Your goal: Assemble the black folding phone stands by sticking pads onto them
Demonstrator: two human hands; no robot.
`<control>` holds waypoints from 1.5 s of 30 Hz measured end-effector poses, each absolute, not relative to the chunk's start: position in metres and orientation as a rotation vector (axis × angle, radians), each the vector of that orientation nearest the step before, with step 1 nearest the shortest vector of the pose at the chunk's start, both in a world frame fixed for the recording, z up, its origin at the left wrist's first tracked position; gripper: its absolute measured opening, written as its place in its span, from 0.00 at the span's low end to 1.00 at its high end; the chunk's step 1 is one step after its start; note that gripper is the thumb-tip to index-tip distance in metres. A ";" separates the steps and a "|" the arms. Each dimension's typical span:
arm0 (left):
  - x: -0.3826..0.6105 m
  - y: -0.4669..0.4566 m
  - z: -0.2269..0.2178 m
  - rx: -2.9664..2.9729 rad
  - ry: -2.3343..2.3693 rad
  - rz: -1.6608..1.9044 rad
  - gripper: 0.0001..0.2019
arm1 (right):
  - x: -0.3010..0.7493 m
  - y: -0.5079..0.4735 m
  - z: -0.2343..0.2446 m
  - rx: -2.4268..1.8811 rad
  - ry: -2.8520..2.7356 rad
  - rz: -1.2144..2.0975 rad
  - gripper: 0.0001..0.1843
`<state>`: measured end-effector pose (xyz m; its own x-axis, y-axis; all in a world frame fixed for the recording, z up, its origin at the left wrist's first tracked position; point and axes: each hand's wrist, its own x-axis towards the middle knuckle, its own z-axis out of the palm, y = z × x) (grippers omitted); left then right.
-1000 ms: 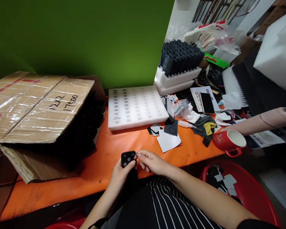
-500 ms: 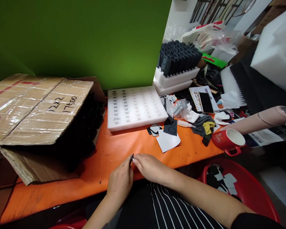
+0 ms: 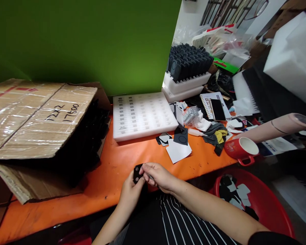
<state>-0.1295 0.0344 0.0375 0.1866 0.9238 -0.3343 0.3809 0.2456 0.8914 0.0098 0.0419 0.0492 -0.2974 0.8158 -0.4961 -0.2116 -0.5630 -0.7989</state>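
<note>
My left hand (image 3: pixel 131 191) grips a small flat black piece (image 3: pixel 136 173) with light round spots on its face, just above the orange table edge. Close against its right side is my right hand (image 3: pixel 156 176), fingers curled in a pinch. Something thin and greyish shows between those fingers, too small to make out. Beyond the hands, white sheets (image 3: pixel 178 151), a dark sheet with ring outlines (image 3: pixel 181 135) and small rounded cut pieces (image 3: pixel 164 137) lie on the orange tabletop (image 3: pixel 122 154).
An open cardboard box (image 3: pixel 40 119) of black parts stands left. A white foam tray (image 3: pixel 145 117) sits at the back; black parts (image 3: pixel 188 61) fill another foam tray. On the right are a red mug (image 3: pixel 242 149), pink bottle (image 3: pixel 277 127), phone (image 3: pixel 218 109) and red basin (image 3: pixel 272 204).
The black piece has turned from edge-on so its spotted face shows. My right fingers have curled in closer beside it. The view has shifted slightly.
</note>
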 end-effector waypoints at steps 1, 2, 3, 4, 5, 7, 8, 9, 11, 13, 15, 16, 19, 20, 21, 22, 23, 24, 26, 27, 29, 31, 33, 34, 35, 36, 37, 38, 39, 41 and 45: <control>-0.129 0.036 0.036 1.225 1.374 0.684 0.17 | 0.012 0.043 0.050 -1.227 -0.731 1.967 0.21; -0.130 0.038 0.036 1.164 1.367 0.744 0.19 | 0.015 0.043 0.051 -1.230 -0.680 1.988 0.20; -0.131 0.039 0.036 1.149 1.370 0.783 0.21 | 0.018 0.044 0.052 -1.247 -0.668 2.002 0.19; -0.133 0.039 0.036 1.174 1.377 0.796 0.23 | 0.020 0.045 0.053 -1.272 -0.686 2.018 0.18; -0.134 0.039 0.038 1.228 1.382 0.782 0.22 | 0.021 0.045 0.053 -1.300 -0.723 2.032 0.16; -0.138 0.037 0.041 1.381 1.382 0.715 0.19 | 0.023 0.046 0.053 -1.363 -0.840 2.035 0.15; -0.139 0.036 0.044 1.471 1.376 0.679 0.17 | 0.023 0.046 0.053 -1.399 -0.913 2.020 0.16; -0.141 0.035 0.046 1.565 1.367 0.652 0.16 | 0.024 0.046 0.052 -1.436 -0.983 2.005 0.17; -0.144 0.032 0.049 1.750 1.341 0.616 0.17 | 0.024 0.045 0.053 -1.496 -1.078 2.009 0.17; -0.147 0.030 0.052 1.907 1.288 0.590 0.19 | 0.025 0.045 0.056 -1.505 -1.046 2.087 0.16; -0.151 0.028 0.055 2.009 1.235 0.582 0.21 | 0.026 0.044 0.062 -1.452 -0.889 2.197 0.14; -0.153 0.026 0.056 2.039 1.212 0.583 0.22 | 0.025 0.043 0.066 -1.409 -0.799 2.246 0.13; -0.159 0.023 0.060 2.064 1.159 0.573 0.24 | 0.024 0.042 0.074 -1.255 -0.597 2.355 0.13; -0.161 0.022 0.061 2.059 1.146 0.563 0.24 | 0.023 0.041 0.075 -1.215 -0.570 2.372 0.13; -0.162 0.021 0.062 2.051 1.135 0.552 0.25 | 0.022 0.040 0.075 -1.189 -0.556 2.379 0.14; -0.164 0.019 0.062 2.040 1.124 0.541 0.25 | 0.021 0.039 0.074 -1.177 -0.552 2.377 0.14; -0.165 0.018 0.063 2.026 1.115 0.534 0.25 | 0.019 0.037 0.073 -1.179 -0.550 2.367 0.14; -0.166 0.018 0.064 2.006 1.108 0.530 0.25 | 0.018 0.036 0.071 -1.186 -0.540 2.355 0.15; -0.167 0.019 0.065 1.946 1.098 0.537 0.24 | 0.014 0.034 0.066 -1.198 -0.499 2.329 0.15; -0.167 0.021 0.065 1.902 1.093 0.548 0.23 | 0.013 0.034 0.063 -1.195 -0.475 2.315 0.15; -0.167 0.029 0.062 1.735 1.107 0.591 0.20 | 0.011 0.035 0.059 -1.163 -0.445 2.295 0.15; -0.167 0.042 0.052 1.462 1.200 0.668 0.15 | 0.010 0.039 0.056 -1.088 -0.444 2.265 0.17; -0.167 0.056 0.036 1.198 1.340 0.753 0.14 | 0.012 0.044 0.055 -1.032 -0.477 2.200 0.19; -0.167 0.063 0.027 1.131 1.387 0.784 0.14 | 0.014 0.046 0.055 -1.031 -0.503 2.160 0.20; -0.167 0.069 0.019 1.073 1.429 0.820 0.15 | 0.017 0.048 0.055 -1.047 -0.533 2.123 0.21; -0.167 0.074 0.011 1.022 1.456 0.854 0.15 | 0.020 0.049 0.054 -1.074 -0.565 2.093 0.21; -0.168 0.077 0.006 0.958 1.478 0.900 0.16 | 0.023 0.049 0.054 -1.105 -0.597 2.073 0.21; -0.169 0.079 0.003 0.885 1.496 0.952 0.16 | 0.026 0.048 0.052 -1.131 -0.621 2.058 0.21; -0.171 0.080 0.001 0.804 1.509 1.008 0.16 | 0.029 0.046 0.051 -1.148 -0.633 2.048 0.20; -0.178 0.082 0.004 0.618 1.522 1.119 0.11 | 0.033 0.040 0.046 -1.176 -0.624 2.033 0.20; -0.200 0.097 0.018 0.242 1.481 1.249 0.08 | 0.035 0.031 0.039 -1.219 -0.542 2.037 0.21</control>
<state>-0.2002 0.0969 0.0180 -0.3511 0.7228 -0.5953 -0.4645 0.4175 0.7809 0.0349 0.0312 0.0388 -0.3194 0.7392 -0.5929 -0.3466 -0.6734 -0.6530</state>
